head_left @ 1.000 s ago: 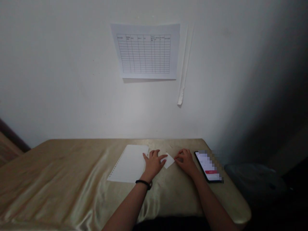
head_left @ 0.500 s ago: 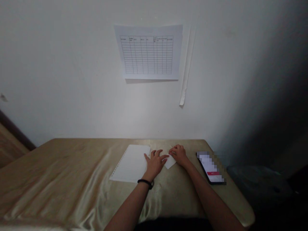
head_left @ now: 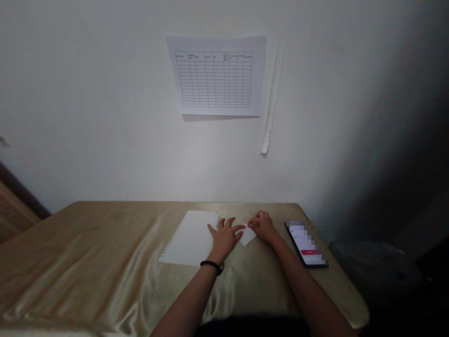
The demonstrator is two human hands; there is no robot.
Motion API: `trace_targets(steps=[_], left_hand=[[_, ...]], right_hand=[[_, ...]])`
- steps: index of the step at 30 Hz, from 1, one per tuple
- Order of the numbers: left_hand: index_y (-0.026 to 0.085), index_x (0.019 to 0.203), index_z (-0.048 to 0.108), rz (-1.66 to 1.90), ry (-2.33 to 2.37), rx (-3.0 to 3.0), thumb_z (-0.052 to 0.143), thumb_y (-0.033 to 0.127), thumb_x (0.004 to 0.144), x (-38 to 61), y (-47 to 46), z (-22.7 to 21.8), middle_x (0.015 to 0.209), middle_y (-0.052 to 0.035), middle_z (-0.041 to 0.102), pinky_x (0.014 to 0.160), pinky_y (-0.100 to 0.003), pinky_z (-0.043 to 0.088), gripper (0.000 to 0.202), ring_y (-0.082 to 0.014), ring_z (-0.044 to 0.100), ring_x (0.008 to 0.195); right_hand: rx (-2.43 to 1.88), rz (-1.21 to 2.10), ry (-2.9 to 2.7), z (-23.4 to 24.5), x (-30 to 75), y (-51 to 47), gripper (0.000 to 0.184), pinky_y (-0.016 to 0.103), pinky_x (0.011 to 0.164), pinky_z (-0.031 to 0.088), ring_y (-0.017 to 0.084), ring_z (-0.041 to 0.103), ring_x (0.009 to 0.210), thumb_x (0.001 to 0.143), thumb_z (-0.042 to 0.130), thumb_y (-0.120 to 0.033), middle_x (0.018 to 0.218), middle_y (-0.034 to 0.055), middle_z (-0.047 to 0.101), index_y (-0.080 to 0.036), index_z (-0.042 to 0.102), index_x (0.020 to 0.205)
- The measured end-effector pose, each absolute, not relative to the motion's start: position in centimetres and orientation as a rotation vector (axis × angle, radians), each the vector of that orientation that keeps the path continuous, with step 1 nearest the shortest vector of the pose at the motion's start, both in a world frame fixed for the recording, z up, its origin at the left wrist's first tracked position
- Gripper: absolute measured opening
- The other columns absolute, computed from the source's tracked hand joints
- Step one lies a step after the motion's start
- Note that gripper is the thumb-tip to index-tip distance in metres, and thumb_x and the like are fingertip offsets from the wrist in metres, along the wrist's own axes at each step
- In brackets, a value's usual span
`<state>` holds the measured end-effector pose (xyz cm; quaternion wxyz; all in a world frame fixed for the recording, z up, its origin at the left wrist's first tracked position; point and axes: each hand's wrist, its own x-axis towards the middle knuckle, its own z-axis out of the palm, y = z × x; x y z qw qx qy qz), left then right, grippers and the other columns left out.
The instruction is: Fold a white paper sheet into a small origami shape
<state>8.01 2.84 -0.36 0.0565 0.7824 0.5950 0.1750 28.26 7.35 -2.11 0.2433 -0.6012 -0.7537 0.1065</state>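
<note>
Near the far edge of the gold-covered surface [head_left: 87,262], between my two hands, lies a small white paper [head_left: 249,238]. Looks roughly square, set like a diamond, one corner pointing back toward me; no clear long axis, upper part partly covered by fingers.

Key relation: paper is to the right of my left hand [head_left: 224,238] and just left of and below my right hand [head_left: 262,227]. Neither hand is clearly nearer; both reach its edges. Left hand is spread, not clenched, index finger and thumb apart at the paper's left side, other fingers fanned out. Right hand is curled, fingertips at the upper right edge; can't tell whether they pinch it or only press.

Lined sheet [head_left: 187,238] with a punched edge lies left of the small paper, partly under my left hand or just behind it, can't tell if touching. Phone [head_left: 304,245], screen up, sits right of my right hand, apart from it. Black band [head_left: 210,267] on left wrist. Printed grid sheet [head_left: 214,79] on the wall above.
</note>
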Motion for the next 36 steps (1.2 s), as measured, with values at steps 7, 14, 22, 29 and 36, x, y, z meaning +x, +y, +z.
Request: trace_targets(steps=[7, 14, 22, 29, 36], left_hand=[[0.055, 0.122, 0.064, 0.505, 1.795, 2.358, 0.057, 0.048, 0.093, 8.0, 2.6, 0.1, 0.151, 0.0023, 0.047, 0.104, -0.085, 0.004, 0.031, -0.04, 0.03, 0.14], [0.057, 0.12, 0.064, 0.559, 1.818, 2.365, 0.058, 0.049, 0.093, 8.1, 2.8, -0.5, 0.15, 0.0032, 0.049, 0.102, -0.086, 0.002, 0.03, -0.0408, 0.031, 0.14], [0.057, 0.12, 0.065, 0.555, 1.814, 2.375, 0.057, 0.049, 0.093, 8.1, 2.9, -0.8, 0.15, 0.0032, 0.048, 0.102, -0.087, 0.003, 0.029, -0.0409, 0.03, 0.14], [0.057, 0.12, 0.065, 0.578, 1.807, 2.396, 0.057, 0.049, 0.094, 8.0, 3.0, -1.0, 0.149, 0.0023, 0.05, 0.1, -0.088, 0.003, 0.028, -0.0405, 0.033, 0.139], [0.059, 0.12, 0.063, 0.57, 1.81, 2.406, 0.056, 0.051, 0.094, 8.0, 3.3, -1.3, 0.148, 0.0033, 0.051, 0.099, -0.089, 0.005, 0.028, -0.0396, 0.034, 0.139]], right_hand=[[-1.608, 0.288, -2.061, -2.3, 29.5, 6.3, 0.01, 0.034, 0.095, 0.04, 0.022, 0.049, 0.105, 0.082, 0.074, -0.025, 0.101, 0.0051, 0.056, -0.031, 0.08, 0.088], [-1.571, 0.3, -2.048, -2.5, 30.4, 5.1, 0.011, 0.035, 0.094, 0.041, 0.022, 0.051, 0.103, 0.081, 0.073, -0.021, 0.1, 0.0065, 0.058, -0.028, 0.08, 0.086], [-1.549, 0.34, -2.004, -2.6, 31.0, 3.9, 0.011, 0.035, 0.097, 0.043, 0.023, 0.051, 0.105, 0.081, 0.07, -0.018, 0.1, 0.0073, 0.058, -0.025, 0.079, 0.082], [-1.566, 0.337, -1.97, -3.0, 30.8, 3.6, 0.013, 0.035, 0.095, 0.044, 0.023, 0.052, 0.102, 0.079, 0.067, -0.015, 0.101, 0.007, 0.059, -0.023, 0.077, 0.079], [-1.543, 0.335, -1.91, -2.9, 30.2, 4.4, 0.01, 0.037, 0.1, 0.04, 0.025, 0.05, 0.112, 0.081, 0.07, -0.023, 0.109, 0.0066, 0.059, -0.026, 0.078, 0.086]])
